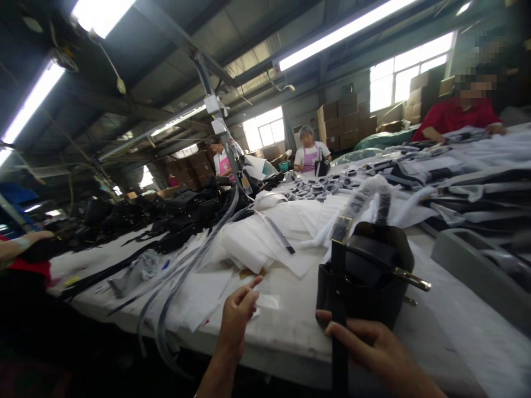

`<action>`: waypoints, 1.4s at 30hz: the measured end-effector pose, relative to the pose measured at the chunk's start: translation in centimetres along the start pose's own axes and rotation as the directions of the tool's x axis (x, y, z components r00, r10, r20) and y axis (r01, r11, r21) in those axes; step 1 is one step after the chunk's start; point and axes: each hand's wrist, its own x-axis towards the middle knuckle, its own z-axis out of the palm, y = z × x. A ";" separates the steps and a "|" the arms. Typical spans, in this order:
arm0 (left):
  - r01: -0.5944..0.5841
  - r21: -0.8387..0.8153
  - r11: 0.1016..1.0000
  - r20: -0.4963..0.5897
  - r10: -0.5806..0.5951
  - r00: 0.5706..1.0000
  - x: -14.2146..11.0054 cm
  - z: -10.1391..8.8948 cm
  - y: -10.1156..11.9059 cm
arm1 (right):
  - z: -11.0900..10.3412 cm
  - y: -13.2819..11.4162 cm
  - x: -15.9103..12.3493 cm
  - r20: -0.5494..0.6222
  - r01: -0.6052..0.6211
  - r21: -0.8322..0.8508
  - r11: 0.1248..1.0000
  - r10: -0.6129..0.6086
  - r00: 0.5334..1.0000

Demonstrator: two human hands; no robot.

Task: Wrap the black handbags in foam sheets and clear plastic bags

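My left hand (237, 318) pinches a small clear plastic wrapper (265, 302) just above the white table (290, 331). My right hand (371, 345) rests against the bottom front of a black leather handbag (365, 276) and its hanging black strap (338, 331), fingers curled around the lower edge. The bag stands upright near the table's front edge, with a gold clasp (412, 279) sticking out to the right and a plastic-wrapped handle (365, 202) arching above it.
Sheets of white wrapping paper (269, 237) lie behind the bag. Black bags and straps (178, 213) pile up at the left, grey trays (477, 260) at the right. Other people work at the far end and sides of the table. Cardboard boxes (344, 119) are stacked behind.
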 end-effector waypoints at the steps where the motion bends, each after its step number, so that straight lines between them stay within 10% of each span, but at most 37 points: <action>1: 0.029 -0.050 0.998 0.047 -0.027 0.999 -0.3 0.9 0.3 | 0.0 0.1 -0.1 0.020 0.012 0.028 1.000 -0.012 1.000; 9: 0.096 -0.287 0.953 0.338 0.007 0.941 -2.2 5.2 1.9 | -0.2 0.5 -0.6 0.028 0.037 0.239 0.970 -0.044 0.999; 14: 0.014 -0.147 0.989 0.223 0.020 0.975 -2.0 5.4 1.6 | -0.1 0.5 -0.7 0.042 0.038 0.227 0.973 -0.049 0.998; 18: -0.114 -0.030 0.993 0.147 0.117 0.982 -2.0 5.1 0.7 | -0.1 -0.1 -1.2 0.041 -0.006 0.318 0.948 -0.007 0.999; 28: 0.040 -0.065 0.997 0.285 -0.020 0.958 -3.9 2.7 -0.8 | 1.0 -1.0 -1.3 0.073 -0.115 0.662 0.741 0.089 0.993; 42: -0.033 0.139 0.990 0.324 -0.014 0.946 -6.6 -0.4 0.5 | 3.0 -2.6 0.0 -0.225 0.016 0.719 0.695 0.211 0.951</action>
